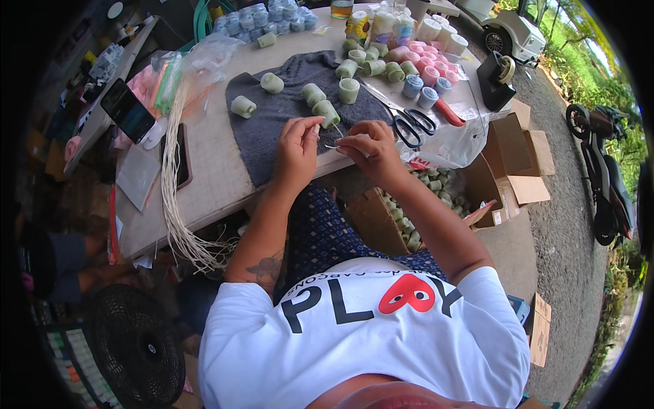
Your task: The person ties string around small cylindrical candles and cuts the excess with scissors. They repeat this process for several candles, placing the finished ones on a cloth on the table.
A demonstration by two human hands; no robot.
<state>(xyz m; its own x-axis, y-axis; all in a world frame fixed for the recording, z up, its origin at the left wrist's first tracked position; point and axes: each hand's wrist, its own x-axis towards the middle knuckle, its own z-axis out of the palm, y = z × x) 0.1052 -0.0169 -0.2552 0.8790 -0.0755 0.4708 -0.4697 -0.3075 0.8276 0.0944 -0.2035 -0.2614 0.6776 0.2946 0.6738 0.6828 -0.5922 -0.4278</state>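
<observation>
Over the near edge of a dark grey towel, both my hands work close together. My right hand is closed, its thumb and fingers pinching a thin white wick. That wick runs up toward the end of a pale green candle lying on its side. My left hand is pinched just left of this candle; a small whitish bit shows at its fingertips, too small to name. More short green candles lie about the towel, and one stands upright.
Scissors with dark handles lie right of the towel. Pink candles and blue candles cluster farther back. White wick strands hang off the table's left side beside a phone. Below right, a cardboard box holds many green candles.
</observation>
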